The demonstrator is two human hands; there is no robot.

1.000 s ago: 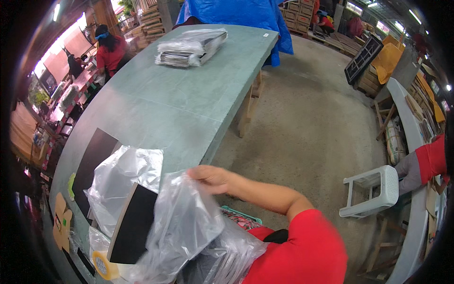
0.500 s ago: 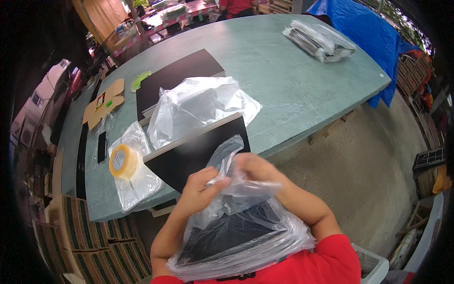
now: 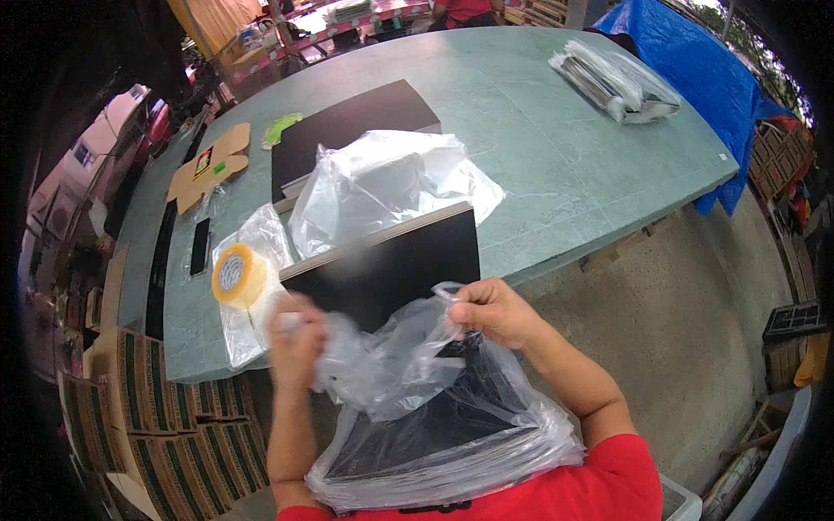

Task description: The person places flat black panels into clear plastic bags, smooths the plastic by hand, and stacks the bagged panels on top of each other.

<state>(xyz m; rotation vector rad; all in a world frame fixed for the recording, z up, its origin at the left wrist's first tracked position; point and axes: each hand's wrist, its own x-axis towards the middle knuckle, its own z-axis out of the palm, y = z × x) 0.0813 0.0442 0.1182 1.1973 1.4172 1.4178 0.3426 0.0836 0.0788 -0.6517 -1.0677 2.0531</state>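
Spread between my two hands is a thin clear plastic bag (image 3: 391,382), crumpled in the middle. My right hand (image 3: 495,314) pinches one side of its edge between thumb and fingers. My left hand (image 3: 297,343), smeared by motion, is closed on the other side. Below the hands, against my body, lies a plastic-wrapped stack of black sheets (image 3: 443,434), with several layers showing at its near edge. Just beyond my hands a stack of black boards (image 3: 382,269) sits tilted at the table's edge.
On the green table (image 3: 539,208) lie whitish plastic bags (image 3: 391,178), another black stack (image 3: 356,126), a tape roll (image 3: 236,273) on folded plastic, a phone (image 3: 201,246), flattened cardboard (image 3: 208,165) and a wrapped bundle (image 3: 612,80). Cardboard boxes (image 3: 191,434) stand lower left.
My hands have moved apart, the left going outward to the left, and the bag between them is stretched wider. The view has shifted slightly, so the table's things appear farther right.
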